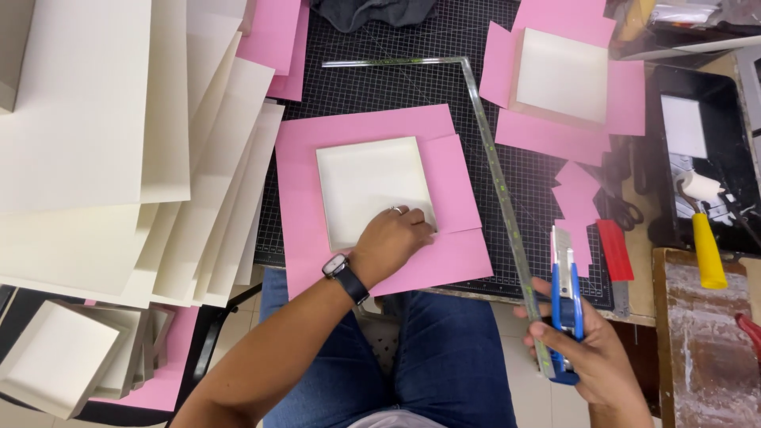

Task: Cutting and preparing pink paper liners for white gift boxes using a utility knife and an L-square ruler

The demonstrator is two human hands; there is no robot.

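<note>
My left hand (392,242), with a ring and a wristwatch, presses on the near right corner of a shallow cream box tray (361,186). The tray sits on a pink paper sheet (317,254) whose right flap (456,186) is folded up against the tray's side. My right hand (590,353) is over my lap at the table's front edge, gripping a blue and silver utility knife (564,281) that points away from me. A metal L-shaped ruler (495,166) lies on the black cutting mat (396,87) between the two hands.
Several cream card sheets (119,143) fan out at the left. Finished cream trays (59,357) stack at lower left. A second tray on pink paper (563,75) lies at upper right, pink scraps (579,202) below it. A yellow-handled roller (705,238) rests in a black tray.
</note>
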